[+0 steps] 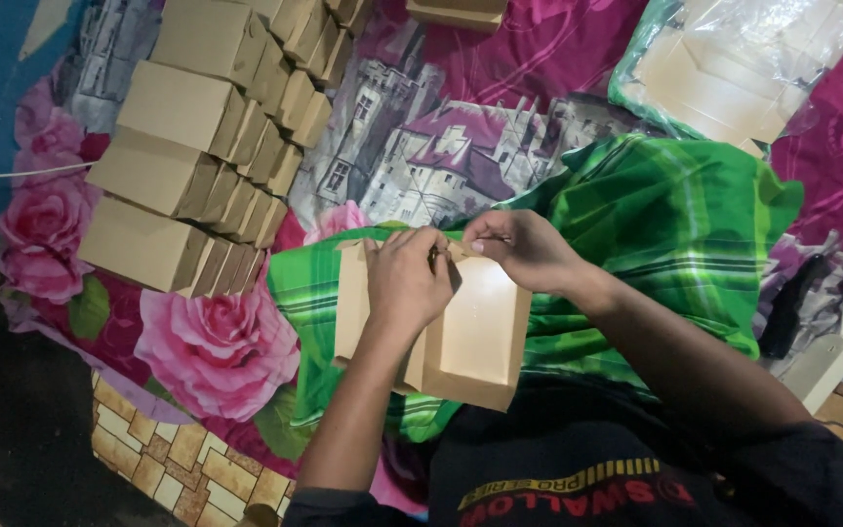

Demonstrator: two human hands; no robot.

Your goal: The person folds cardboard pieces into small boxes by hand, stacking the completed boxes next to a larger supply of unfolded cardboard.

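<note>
A tan cardboard box (475, 337), partly folded, rests on my lap over a green plaid cloth (675, 224). My left hand (404, 278) grips the box's top edge from the left, covering part of its front. My right hand (524, 246) pinches a flap at the top right corner of the same box. Both hands meet at the upper rim. The box's open end faces away from me.
Several finished tan boxes (182, 166) stand in rows at the upper left on a flowered, castle-printed sheet (441, 146). A clear plastic bag of flat cardboard blanks (734, 68) lies at the upper right. A white cable and plug (817, 366) run down the right side.
</note>
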